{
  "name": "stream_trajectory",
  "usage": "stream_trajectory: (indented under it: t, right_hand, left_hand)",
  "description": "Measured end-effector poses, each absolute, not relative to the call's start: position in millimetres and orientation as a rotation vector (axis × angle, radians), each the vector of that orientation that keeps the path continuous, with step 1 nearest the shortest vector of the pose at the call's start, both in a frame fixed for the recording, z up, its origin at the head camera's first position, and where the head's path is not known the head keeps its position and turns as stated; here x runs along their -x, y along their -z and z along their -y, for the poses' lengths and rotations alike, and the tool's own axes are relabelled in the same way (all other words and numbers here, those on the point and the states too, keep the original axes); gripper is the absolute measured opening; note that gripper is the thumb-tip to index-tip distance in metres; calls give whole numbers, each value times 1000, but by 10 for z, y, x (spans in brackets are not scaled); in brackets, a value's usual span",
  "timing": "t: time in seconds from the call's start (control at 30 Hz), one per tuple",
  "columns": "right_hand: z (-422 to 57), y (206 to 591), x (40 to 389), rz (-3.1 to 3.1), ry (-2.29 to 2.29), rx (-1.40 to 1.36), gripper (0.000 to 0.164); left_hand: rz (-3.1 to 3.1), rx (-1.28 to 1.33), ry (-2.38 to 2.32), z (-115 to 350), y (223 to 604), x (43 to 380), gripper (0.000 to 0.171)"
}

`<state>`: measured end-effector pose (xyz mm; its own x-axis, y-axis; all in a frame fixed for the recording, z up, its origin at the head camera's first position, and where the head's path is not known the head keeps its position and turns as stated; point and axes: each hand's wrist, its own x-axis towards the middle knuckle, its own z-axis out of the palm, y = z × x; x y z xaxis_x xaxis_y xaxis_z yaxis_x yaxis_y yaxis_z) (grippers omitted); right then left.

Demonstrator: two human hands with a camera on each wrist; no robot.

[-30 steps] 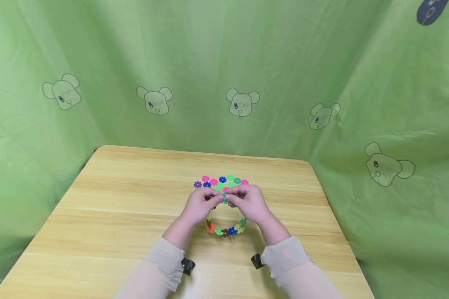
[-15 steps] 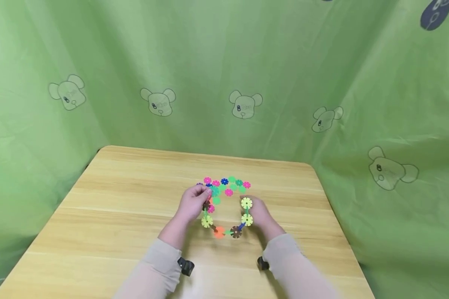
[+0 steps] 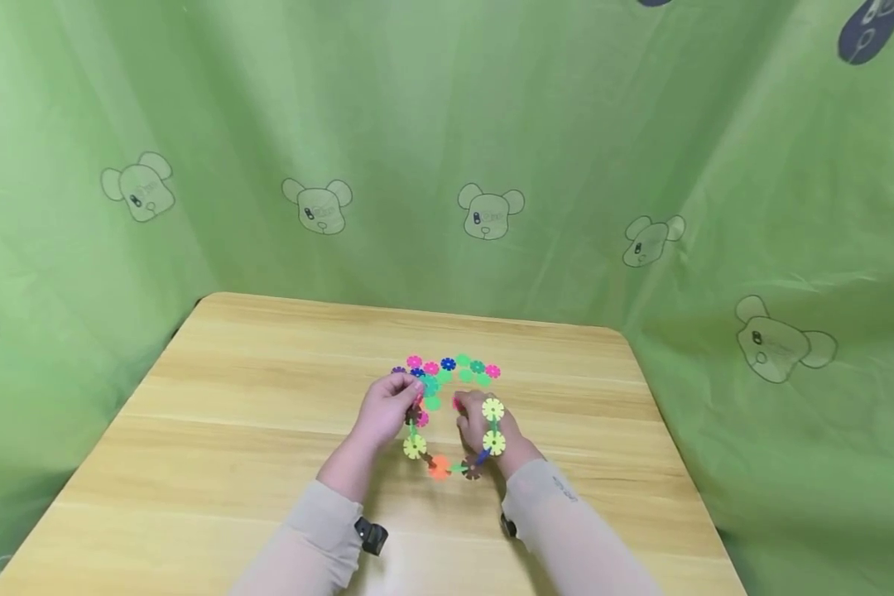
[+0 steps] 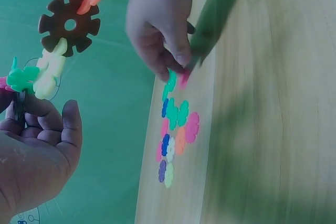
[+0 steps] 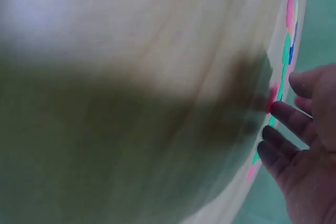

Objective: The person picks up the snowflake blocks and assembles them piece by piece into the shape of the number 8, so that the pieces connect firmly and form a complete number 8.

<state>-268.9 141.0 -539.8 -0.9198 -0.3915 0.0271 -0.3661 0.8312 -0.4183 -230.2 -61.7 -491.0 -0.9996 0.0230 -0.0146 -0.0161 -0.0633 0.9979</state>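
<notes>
My left hand (image 3: 383, 410) pinches one end of a chain of interlocking flower-shaped plastic discs (image 3: 439, 468). The chain curves down and round to the right, ending in a yellow disc (image 3: 493, 409) that overlaps my right hand (image 3: 483, 426) in the head view. Close by the held end, the left wrist view shows a brown notched disc (image 4: 70, 24) and a green disc (image 4: 23, 80). My right hand reaches down to a loose pink disc (image 5: 272, 97) on the table. One fingertip is at its edge, while the thumb stands apart from the other fingers.
Loose discs in pink, blue, green and purple lie in a cluster beyond the hands, among them a blue disc (image 3: 448, 363) and a teal disc (image 3: 478, 367). The wooden table (image 3: 268, 356) ends at a green curtain (image 3: 402, 108) behind and on both sides.
Both hands were together at a teal disc; they came apart, the left keeping the chain. The right hand dropped back, then moved left and inward to the pink disc. The chain's right end hangs free.
</notes>
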Motion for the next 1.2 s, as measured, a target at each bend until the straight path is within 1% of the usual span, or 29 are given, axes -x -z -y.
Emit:
stream_trajectory:
  t: [0.1, 0.23, 0.43, 0.53, 0.63, 0.7, 0.8, 0.87, 0.9, 0.97, 1.03, 1.13, 1.2]
  right_hand:
    - [-1438, 5429, 2659, -3001, 670, 573, 37]
    - [-1479, 5454, 2596, -3016, 600, 532, 37]
    - [-1492, 5460, 2595, -2949, 703, 397, 22]
    - [-1581, 5514, 2630, -2863, 878, 348, 17]
    - [-1730, 5604, 2685, -2775, 1135, 341, 19]
    - [-1822, 5614, 2724, -2742, 1299, 282, 19]
    - [-1915, 5478, 2774, -2731, 1519, 103, 19]
    - [-1945, 5302, 2793, -2724, 1671, -27, 23]
    - [-1946, 5199, 2793, -2712, 1754, -49, 24]
    - [-1928, 4995, 2778, -2702, 1872, 8, 23]
    - [-1867, 4811, 2726, -2668, 1934, 137, 21]
    - [-1749, 4637, 2628, -2641, 1892, 368, 13]
    - [-1673, 4580, 2563, -2646, 1841, 458, 9]
  left_hand:
    - [-2146, 0, -2258, 619, 4911, 2299, 16]
    - [-2150, 4, -2244, 611, 4912, 2291, 17]
    - [-2158, 5, -2228, 595, 4905, 2278, 17]
    - [-2153, 4, -2227, 590, 4910, 2275, 18]
    - [-2146, 5, -2221, 587, 4916, 2272, 18]
    - [-2142, 4, -2223, 583, 4922, 2271, 18]
    - [-2146, -2, -2226, 576, 4931, 2274, 16]
    - [-2152, -4, -2226, 570, 4932, 2272, 15]
    - [-2153, -1, -2225, 567, 4933, 2273, 14]
    - [-2153, 5, -2222, 562, 4931, 2270, 13]
    - [-2153, 5, -2219, 558, 4927, 2267, 13]
    - [-2153, -6, -2212, 547, 4918, 2265, 14]
    - [-2148, -18, -2213, 534, 4912, 2266, 14]
